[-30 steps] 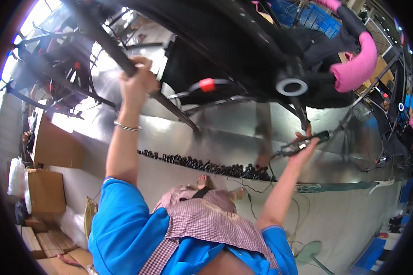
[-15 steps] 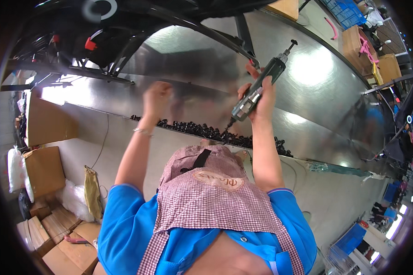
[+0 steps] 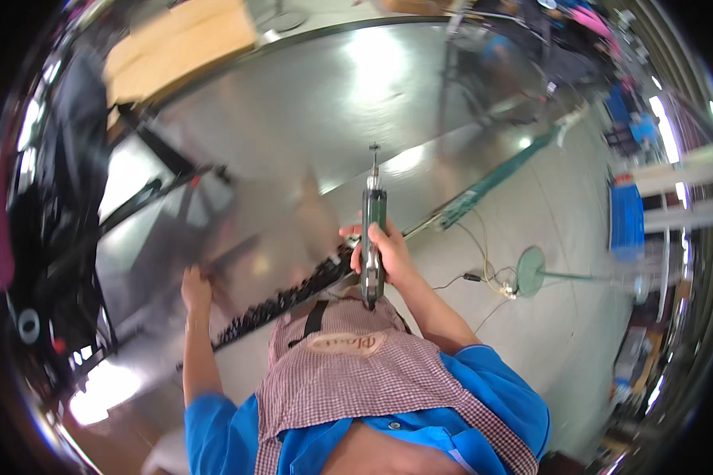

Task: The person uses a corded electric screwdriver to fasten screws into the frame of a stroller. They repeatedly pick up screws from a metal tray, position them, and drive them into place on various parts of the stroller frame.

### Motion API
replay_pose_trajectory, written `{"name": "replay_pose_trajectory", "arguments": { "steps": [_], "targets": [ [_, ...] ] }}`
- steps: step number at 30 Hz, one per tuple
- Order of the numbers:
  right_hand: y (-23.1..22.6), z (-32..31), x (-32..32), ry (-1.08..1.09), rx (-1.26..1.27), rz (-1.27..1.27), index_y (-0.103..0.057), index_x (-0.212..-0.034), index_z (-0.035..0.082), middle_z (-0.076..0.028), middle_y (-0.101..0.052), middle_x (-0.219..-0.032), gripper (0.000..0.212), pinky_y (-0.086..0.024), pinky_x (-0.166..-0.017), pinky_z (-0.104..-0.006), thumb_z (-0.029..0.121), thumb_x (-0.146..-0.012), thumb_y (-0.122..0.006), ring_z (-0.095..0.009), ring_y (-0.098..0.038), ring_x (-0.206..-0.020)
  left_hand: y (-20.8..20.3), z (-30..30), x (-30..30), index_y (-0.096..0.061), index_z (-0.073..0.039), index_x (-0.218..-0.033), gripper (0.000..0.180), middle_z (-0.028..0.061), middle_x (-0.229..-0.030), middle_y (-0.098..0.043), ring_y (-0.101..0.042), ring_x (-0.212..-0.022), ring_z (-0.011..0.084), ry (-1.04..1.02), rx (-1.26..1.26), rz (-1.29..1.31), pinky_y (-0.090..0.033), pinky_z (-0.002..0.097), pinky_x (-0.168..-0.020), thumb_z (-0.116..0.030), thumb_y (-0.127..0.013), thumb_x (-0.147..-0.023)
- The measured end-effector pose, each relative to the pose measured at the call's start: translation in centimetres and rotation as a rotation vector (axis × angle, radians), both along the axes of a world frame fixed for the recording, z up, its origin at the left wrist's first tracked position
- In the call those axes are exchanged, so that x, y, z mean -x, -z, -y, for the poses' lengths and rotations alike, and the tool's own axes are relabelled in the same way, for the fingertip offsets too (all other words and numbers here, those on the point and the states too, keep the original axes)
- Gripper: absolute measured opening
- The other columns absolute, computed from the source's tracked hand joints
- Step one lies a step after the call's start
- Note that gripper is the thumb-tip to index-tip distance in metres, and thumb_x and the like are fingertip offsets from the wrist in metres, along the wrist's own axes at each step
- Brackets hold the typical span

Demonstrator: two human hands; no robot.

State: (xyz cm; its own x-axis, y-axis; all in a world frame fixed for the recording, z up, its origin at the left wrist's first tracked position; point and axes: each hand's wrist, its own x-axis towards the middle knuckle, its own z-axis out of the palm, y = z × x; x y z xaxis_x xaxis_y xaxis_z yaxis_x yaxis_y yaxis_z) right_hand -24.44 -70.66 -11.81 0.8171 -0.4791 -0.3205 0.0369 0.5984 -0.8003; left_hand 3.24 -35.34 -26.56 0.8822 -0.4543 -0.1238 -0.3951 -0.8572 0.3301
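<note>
My right hand (image 3: 390,252) is wrapped round a dark green electric screwdriver (image 3: 375,207). Its bit points away from me, over the metal table (image 3: 293,103), and the cord end is toward my apron. My left hand (image 3: 197,291) is closed with curled fingers, low over the table's near side; whatever it may hold is hidden. Small black parts (image 3: 281,305) lie heaped in a long row along the near table edge, between my two hands. Left of them stands a black tubular frame (image 3: 127,210) with dark fabric, blurred.
A cardboard box (image 3: 178,47) sits beyond the table at the far left. Green wrapping (image 3: 495,178) runs along the table edge on the right. On the floor to the right are cables (image 3: 483,253), a round green base with a pole (image 3: 531,271) and a blue crate (image 3: 627,218).
My view has swung to the right, so the table runs at a slant. The screwdriver now points straight ahead, closer to my apron. My left hand has dropped nearer the table.
</note>
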Motion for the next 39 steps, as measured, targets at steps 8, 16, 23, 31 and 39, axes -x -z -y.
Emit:
{"name": "replay_pose_trajectory", "arguments": {
  "steps": [8,16,23,31,39],
  "targets": [
    [1.7,13.9,11.4,0.288,-0.214,0.145,-0.032,-0.135,0.006,-0.020,-0.062,-0.105,0.059,-0.052,-0.047,-0.0338,0.047,-0.098,-0.054,-0.024,-0.064,-0.059,-7.5,13.8,5.0,-0.066,0.009,-0.093,0.016,0.0125,-0.067,-0.065,-0.064,-0.053,0.0178,0.071,0.165,-0.899,-0.051,0.0288,-0.044,0.001,-0.062,-0.079],
    [2.4,29.2,20.2,0.333,-0.459,0.449,-0.027,-0.148,0.013,-0.014,-0.061,-0.088,0.064,-0.053,-0.056,-0.0363,0.049,-0.099,-0.050,-0.025,-0.063,-0.067,-11.4,56.2,11.3,-0.066,0.011,-0.100,0.024,0.0083,-0.072,-0.064,-0.060,-0.062,0.0127,0.535,0.273,-0.877,-0.048,0.0273,-0.055,-0.007,-0.064,-0.085],
    [5.2,34.7,27.8,0.473,-0.523,0.371,-0.021,-0.153,0.012,-0.013,-0.059,-0.088,0.081,-0.052,-0.061,-0.0343,0.055,-0.094,-0.057,-0.021,-0.060,-0.067,-14.8,96.7,23.1,-0.055,0.009,-0.123,0.037,0.0129,-0.098,-0.065,-0.065,-0.085,0.0180,0.665,0.588,-1.056,-0.056,0.0316,-0.072,-0.009,-0.062,-0.092],
    [10.0,35.7,31.0,0.624,-0.639,0.539,-0.018,-0.155,0.020,-0.011,-0.055,-0.087,0.069,-0.049,-0.068,-0.0365,0.049,-0.100,-0.048,-0.021,-0.056,-0.070,-13.1,121.4,31.4,-0.051,-0.011,-0.129,0.037,0.0019,-0.116,-0.058,-0.056,-0.109,0.0199,0.490,1.162,-1.441,-0.037,0.0445,-0.102,-0.013,-0.062,-0.094],
    [13.0,37.9,30.8,0.779,-0.583,0.435,-0.020,-0.154,0.017,-0.012,-0.058,-0.084,0.066,-0.050,-0.059,-0.0379,0.039,-0.100,-0.051,-0.022,-0.058,-0.065,-13.2,120.6,28.3,-0.059,-0.010,-0.095,0.047,0.0038,-0.079,-0.062,-0.059,-0.063,0.0143,0.314,1.098,-1.015,-0.040,0.0265,-0.050,-0.054,-0.071,-0.085]
  ]
}}
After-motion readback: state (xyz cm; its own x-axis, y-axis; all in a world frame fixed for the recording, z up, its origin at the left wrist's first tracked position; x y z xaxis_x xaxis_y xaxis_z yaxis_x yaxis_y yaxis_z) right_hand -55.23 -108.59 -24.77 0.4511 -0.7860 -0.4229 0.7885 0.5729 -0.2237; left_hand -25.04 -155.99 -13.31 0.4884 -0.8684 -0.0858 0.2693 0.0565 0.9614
